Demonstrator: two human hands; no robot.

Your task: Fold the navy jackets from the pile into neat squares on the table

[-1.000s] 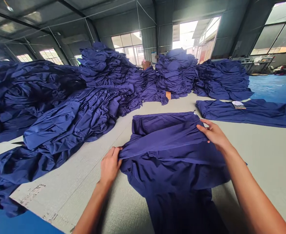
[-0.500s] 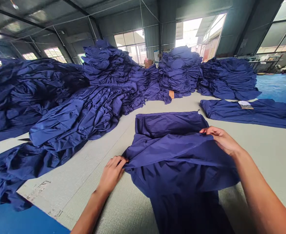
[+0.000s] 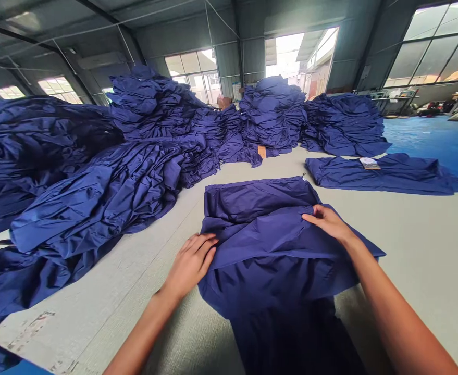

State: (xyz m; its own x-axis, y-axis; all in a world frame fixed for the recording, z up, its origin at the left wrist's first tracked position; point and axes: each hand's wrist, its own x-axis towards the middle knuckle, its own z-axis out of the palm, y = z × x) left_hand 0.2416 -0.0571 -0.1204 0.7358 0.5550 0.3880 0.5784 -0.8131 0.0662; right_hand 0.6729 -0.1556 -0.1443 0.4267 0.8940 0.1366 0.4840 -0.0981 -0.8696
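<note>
A navy cotton garment [image 3: 263, 245] lies folded over on the pale grey worktable [image 3: 96, 297], its lower part hanging toward me. My left hand [image 3: 192, 265] rests on the cloth's left side, fingers slightly apart and gripping nothing. My right hand [image 3: 327, 223] pinches the upper layer of the fold near the garment's right side. Part of the fabric under the fold is hidden.
A long heap of navy garments [image 3: 96, 198] lies along the table's left side. Stacks [image 3: 271, 112] rise at the far end, beside a small orange tag [image 3: 261, 151]. A folded navy garment [image 3: 381, 174] with a white label [image 3: 370, 163] lies to the right. Blue floor [image 3: 435, 140] lies beyond.
My left hand has let go of the fold's edge and now lies flat on the cloth. The fold sits lower and flatter, and the whole view has shifted left.
</note>
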